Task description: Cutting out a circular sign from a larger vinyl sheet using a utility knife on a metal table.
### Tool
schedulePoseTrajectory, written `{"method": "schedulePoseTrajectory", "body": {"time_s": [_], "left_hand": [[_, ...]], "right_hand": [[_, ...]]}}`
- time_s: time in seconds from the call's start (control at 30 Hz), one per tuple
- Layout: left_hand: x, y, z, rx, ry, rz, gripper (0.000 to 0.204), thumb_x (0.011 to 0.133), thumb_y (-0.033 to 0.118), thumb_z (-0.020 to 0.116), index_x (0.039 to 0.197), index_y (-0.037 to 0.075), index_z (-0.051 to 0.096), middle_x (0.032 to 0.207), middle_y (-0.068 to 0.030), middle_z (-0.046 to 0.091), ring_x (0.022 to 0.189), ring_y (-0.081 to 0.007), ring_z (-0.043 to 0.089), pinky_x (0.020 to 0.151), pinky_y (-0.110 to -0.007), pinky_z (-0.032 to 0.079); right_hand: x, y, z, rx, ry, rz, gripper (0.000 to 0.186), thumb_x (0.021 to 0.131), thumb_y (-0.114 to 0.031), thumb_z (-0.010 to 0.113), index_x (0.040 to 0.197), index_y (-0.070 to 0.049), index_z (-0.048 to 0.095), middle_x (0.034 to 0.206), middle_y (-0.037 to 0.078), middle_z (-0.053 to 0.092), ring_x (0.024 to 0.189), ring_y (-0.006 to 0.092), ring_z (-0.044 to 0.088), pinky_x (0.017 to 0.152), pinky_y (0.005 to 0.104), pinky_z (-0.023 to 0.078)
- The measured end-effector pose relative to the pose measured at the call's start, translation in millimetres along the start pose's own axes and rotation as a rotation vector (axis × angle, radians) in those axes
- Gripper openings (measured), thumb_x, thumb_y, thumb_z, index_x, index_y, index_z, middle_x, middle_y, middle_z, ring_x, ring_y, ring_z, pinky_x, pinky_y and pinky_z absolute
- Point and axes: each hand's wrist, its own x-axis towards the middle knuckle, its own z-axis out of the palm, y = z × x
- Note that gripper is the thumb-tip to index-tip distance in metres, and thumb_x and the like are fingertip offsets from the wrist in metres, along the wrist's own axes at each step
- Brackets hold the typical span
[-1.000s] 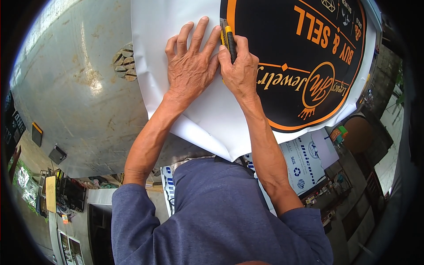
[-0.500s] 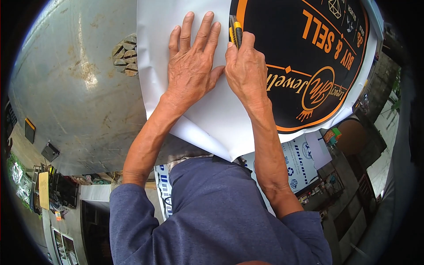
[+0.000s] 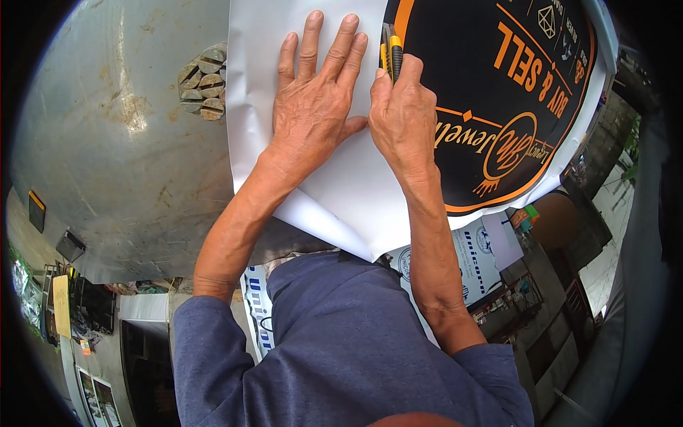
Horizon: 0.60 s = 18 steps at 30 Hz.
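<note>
My left hand (image 3: 313, 114) lies on the white sheet (image 3: 327, 192), fingers spread and thumb out. Just to its right, my right hand (image 3: 404, 124) grips a black-and-yellow utility knife (image 3: 395, 51), tilted along the left border of a large black printed graphic with orange lettering and edging (image 3: 434, 78). The knife's metal front rests near that border; whether the blade is in the sheet cannot be told. A lower corner of the sheet curls over toward my body.
A grey, stained metal worktop (image 3: 121, 164) extends leftward, bearing a cluster of small stone-like pieces (image 3: 203, 82) and two dark rectangular objects (image 3: 37, 210) (image 3: 70, 245). Beyond the near edge are printed boards (image 3: 473, 263) and cluttered shelving.
My left hand has slid upward on the sheet, fingers further up. My right hand and knife sit slightly higher and further right in view, still along the graphic's border.
</note>
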Motion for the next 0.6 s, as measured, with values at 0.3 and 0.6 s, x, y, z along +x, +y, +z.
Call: {"method": "schedulePoseTrajectory", "body": {"time_s": [0.3, 0.6], "left_hand": [[0.8, -1.1, 2.4, 0.002, -0.011, -0.010, 0.116, 0.059, 0.042, 0.095, 0.159, 0.014, 0.040, 0.172, -0.0019, 0.024, 0.159, -0.0356, 0.011, 0.128, -0.054, 0.012], [0.5, -0.7, 1.7, 0.030, -0.035, -0.005, 0.119, 0.056, 0.046, 0.095, 0.157, 0.012, 0.043, 0.172, -0.0040, 0.023, 0.160, -0.0360, 0.007, 0.129, -0.054, 0.002]], "right_hand": [[0.6, -3.5, -0.6, 0.061, -0.026, 0.042, 0.020, 0.103, -0.014, 0.054, 0.108, 0.003, 0.043, 0.065, 0.022, 0.065, 0.059, 0.0403, 0.071, 0.052, 0.0460, 0.058], [-3.1, -0.8, 2.6, 0.035, 0.004, 0.013, 0.022, 0.104, -0.013, 0.054, 0.113, 0.006, 0.048, 0.066, 0.018, 0.067, 0.057, 0.0295, 0.073, 0.045, 0.0365, 0.056]]}}
